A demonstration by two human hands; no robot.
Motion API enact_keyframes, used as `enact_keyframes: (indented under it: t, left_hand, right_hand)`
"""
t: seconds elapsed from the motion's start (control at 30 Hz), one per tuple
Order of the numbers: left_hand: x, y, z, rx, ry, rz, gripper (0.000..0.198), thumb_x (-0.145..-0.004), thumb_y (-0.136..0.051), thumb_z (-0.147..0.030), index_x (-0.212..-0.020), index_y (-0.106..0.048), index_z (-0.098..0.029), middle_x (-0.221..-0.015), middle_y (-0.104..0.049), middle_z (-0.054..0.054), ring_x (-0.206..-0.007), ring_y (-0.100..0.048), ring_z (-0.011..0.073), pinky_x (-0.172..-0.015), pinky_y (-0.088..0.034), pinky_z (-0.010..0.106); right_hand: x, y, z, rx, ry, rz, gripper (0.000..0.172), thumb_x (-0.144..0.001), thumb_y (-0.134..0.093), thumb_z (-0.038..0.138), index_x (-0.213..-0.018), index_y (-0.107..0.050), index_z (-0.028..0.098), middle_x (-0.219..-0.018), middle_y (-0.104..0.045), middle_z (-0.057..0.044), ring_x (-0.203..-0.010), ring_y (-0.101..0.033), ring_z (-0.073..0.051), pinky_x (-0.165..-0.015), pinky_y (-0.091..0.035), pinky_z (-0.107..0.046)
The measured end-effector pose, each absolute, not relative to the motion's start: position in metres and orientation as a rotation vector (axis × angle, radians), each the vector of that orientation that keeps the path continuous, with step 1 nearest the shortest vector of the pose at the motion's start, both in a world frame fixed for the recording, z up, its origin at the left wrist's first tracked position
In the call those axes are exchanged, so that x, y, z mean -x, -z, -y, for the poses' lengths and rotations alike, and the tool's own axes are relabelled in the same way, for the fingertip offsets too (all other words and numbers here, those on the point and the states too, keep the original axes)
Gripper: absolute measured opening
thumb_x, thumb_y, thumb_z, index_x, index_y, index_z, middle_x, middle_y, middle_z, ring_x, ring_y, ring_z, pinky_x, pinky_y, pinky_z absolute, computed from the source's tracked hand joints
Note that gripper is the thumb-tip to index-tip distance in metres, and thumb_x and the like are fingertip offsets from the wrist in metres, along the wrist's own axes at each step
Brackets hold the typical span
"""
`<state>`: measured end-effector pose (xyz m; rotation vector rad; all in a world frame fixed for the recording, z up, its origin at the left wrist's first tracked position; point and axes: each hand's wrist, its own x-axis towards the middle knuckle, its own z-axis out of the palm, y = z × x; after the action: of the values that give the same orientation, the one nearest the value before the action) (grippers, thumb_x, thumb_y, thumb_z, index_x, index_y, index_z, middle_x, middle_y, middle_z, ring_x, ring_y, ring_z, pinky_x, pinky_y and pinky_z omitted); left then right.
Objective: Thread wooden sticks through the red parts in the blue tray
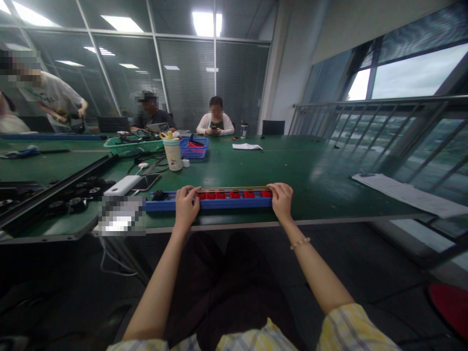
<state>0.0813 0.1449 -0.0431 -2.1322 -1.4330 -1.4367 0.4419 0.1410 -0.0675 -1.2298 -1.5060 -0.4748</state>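
Observation:
A long blue tray [234, 201] lies along the near edge of the green table [292, 170], with a row of small red parts [234, 194] in it. My left hand [186, 204] rests on the tray left of the red parts, fingers curled over its far rim. My right hand [281, 200] grips the tray's right end, fingers bent over it. A small black part [158, 195] sits at the tray's left end.
A white power bank [122, 185] and a phone [146, 182] lie left of the tray. A cream bottle [172, 151], a green basket [133, 145] and a blue basket [193, 147] stand further back. Papers [409, 194] lie at right. Three people sit or stand at the far side.

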Motion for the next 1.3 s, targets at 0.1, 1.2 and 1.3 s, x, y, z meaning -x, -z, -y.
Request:
enact_keyframes:
  t: [0.1,1.2,1.3]
  left_hand:
    - [-0.082,0.043,-0.145,2.128,1.418,1.454,0.033,-0.089,-0.046,-0.020,-0.113,-0.068,-0.023,-0.110,-0.059,0.009,-0.106,-0.052,0.0249,-0.097,-0.044,0.042]
    - [-0.083,0.047,-0.152,2.037,1.305,1.534,0.040,-0.088,-0.043,-0.024,-0.122,-0.062,-0.013,-0.125,-0.061,0.014,-0.115,-0.053,0.0309,-0.100,-0.043,0.046]
    - [-0.083,0.047,-0.152,2.043,1.294,1.551,0.041,-0.088,-0.043,-0.023,-0.122,-0.062,-0.013,-0.126,-0.061,0.014,-0.116,-0.053,0.0310,-0.100,-0.042,0.047]
  right_hand:
    - [-0.442,0.067,-0.141,1.229,0.469,1.508,0.026,-0.097,-0.045,0.029,-0.098,-0.071,0.024,-0.095,-0.067,-0.005,-0.097,-0.057,-0.022,-0.095,-0.037,-0.040]
    - [-0.456,0.074,-0.154,1.435,0.158,1.099,0.059,-0.096,-0.028,0.054,-0.092,-0.071,0.013,-0.095,-0.072,-0.020,-0.092,-0.065,-0.029,-0.088,-0.046,-0.041]
    - [-0.455,0.074,-0.153,1.440,0.131,1.108,0.061,-0.095,-0.029,0.056,-0.098,-0.071,0.012,-0.099,-0.072,-0.021,-0.095,-0.066,-0.030,-0.089,-0.046,-0.042]
